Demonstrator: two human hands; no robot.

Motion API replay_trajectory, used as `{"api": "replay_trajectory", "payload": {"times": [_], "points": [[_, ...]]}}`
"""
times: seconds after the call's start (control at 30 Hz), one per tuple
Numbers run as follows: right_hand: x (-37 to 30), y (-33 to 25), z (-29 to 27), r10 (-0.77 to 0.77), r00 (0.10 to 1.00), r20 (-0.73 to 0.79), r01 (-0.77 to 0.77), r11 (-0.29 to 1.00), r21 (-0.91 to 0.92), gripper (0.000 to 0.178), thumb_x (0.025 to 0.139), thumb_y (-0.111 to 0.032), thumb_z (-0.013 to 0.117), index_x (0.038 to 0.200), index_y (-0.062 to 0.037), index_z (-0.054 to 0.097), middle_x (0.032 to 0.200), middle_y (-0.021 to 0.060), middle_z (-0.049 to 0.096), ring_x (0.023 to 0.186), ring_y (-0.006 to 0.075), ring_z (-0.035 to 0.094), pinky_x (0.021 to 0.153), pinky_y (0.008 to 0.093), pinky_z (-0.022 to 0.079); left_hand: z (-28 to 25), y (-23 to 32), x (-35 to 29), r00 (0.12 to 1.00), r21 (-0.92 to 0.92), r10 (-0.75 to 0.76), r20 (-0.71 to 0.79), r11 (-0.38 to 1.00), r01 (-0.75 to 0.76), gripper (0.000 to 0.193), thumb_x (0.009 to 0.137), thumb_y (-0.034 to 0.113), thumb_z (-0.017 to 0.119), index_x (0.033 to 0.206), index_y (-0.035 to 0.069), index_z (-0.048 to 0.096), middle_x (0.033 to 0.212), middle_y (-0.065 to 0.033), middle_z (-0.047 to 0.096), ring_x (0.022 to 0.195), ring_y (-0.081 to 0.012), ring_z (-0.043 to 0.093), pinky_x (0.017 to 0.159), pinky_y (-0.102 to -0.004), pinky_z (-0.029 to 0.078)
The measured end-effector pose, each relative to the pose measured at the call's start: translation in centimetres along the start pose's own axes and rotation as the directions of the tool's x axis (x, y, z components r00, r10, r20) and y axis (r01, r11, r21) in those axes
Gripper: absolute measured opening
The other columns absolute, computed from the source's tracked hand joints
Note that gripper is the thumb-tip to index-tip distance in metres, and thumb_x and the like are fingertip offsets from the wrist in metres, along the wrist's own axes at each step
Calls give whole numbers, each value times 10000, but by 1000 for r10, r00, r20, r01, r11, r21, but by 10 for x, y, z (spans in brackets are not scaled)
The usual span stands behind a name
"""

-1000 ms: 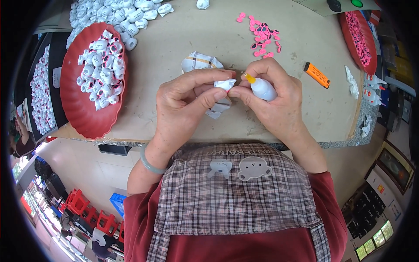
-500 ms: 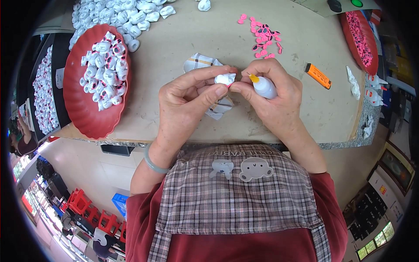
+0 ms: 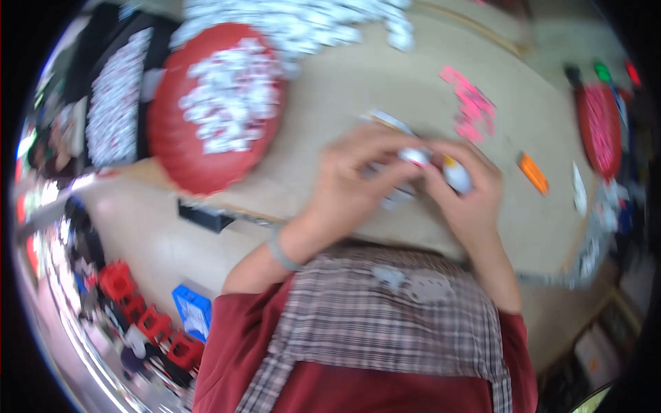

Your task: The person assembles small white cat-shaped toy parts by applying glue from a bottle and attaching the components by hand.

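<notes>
My left hand (image 3: 354, 175) pinches a small white piece (image 3: 413, 155) with a bit of pink on its near side. In my right hand (image 3: 478, 189) is a white squeeze bottle (image 3: 458, 177) with a yellow tip, tucked against the palm. My right thumb and forefinger reach the white piece, so both hands meet over the table. Beneath them lies a patterned cloth (image 3: 387, 122), partly covered by the hands. Motion blur hides fine detail. Beyond my right hand are several small pink pieces (image 3: 471, 103) with dark spots.
A red scalloped plate (image 3: 165, 117) at left bears many white-and-pink pieces; a white heap (image 3: 296, 24) lies behind. To the right are an orange stick-shaped object (image 3: 533, 173), a crumpled white scrap (image 3: 579, 189) and a red dish (image 3: 607, 165) of pink bits. Red stools (image 3: 117, 279) stand lower left.
The whole view has swung and blurred, so the table things and both hands sit farther right in the picture. My hands still hold the white piece and the bottle.
</notes>
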State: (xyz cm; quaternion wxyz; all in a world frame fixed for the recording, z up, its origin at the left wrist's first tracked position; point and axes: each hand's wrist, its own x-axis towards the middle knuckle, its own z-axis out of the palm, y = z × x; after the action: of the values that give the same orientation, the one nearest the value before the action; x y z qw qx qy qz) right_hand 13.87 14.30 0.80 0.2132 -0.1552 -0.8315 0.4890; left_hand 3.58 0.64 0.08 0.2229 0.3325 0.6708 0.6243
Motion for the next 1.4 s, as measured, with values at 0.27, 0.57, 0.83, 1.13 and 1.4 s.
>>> {"api": "replay_trajectory", "payload": {"times": [0.27, 0.57, 0.83, 1.13, 1.4], "points": [[-29, 7, -3, 82, 995, -56, -87, 992, -90, 184, 681, 39, 613, 850, 6, 545, 735, 52, 521, 672, 149, 501, 651, 276, 439, 15, -7, -14, 999, -119, 24, 32, 993, -20, 228, 752, 37, 700, 975, 17, 660, 860, -96, 606, 800, -198, 626, 679, -292, 518], [-19, 13, 0, 210, 978, -18, -208, 976, 69, 190, 715, 67, 581, 896, 8, 572, 791, 40, 540, 708, 118, 481, 669, 248, 422, 2, -9, -9, 998, -276, -17, 69, 961, 35, 232, 807, 52, 666, 1033, 5, 646, 941, -82, 584, 838, -152, 619, 746, -253, 533], [-22, 18, -8, 246, 968, 47, -250, 964, 88, 169, 746, 64, 589, 907, 13, 596, 813, 44, 568, 707, 103, 488, 647, 240, 425, 4, -5, -14, 998, -287, -39, 42, 957, 50, 206, 816, 61, 661, 1014, 5, 658, 912, -67, 606, 829, -131, 592, 689, -248, 490], [-18, 0, 3, 57, 997, -47, -58, 998, -27, 142, 738, 44, 629, 875, 6, 636, 752, 52, 618, 685, 117, 561, 647, 250, 454, -2, -11, -14, 999, -212, 2, 35, 977, 6, 185, 795, 30, 673, 980, 29, 681, 932, -79, 637, 861, -149, 608, 733, -271, 498], [1, 3, -10, 310, 944, 117, -327, 820, 469, 200, 847, -33, 616, 1040, 16, 603, 777, 49, 632, 596, 43, 511, 524, 187, 404, -7, -15, 3, 932, -717, -303, 197, 604, 348, 214, 872, 56, 600, 1071, -22, 608, 984, -109, 644, 882, -187, 646, 772, -254, 532]]}}
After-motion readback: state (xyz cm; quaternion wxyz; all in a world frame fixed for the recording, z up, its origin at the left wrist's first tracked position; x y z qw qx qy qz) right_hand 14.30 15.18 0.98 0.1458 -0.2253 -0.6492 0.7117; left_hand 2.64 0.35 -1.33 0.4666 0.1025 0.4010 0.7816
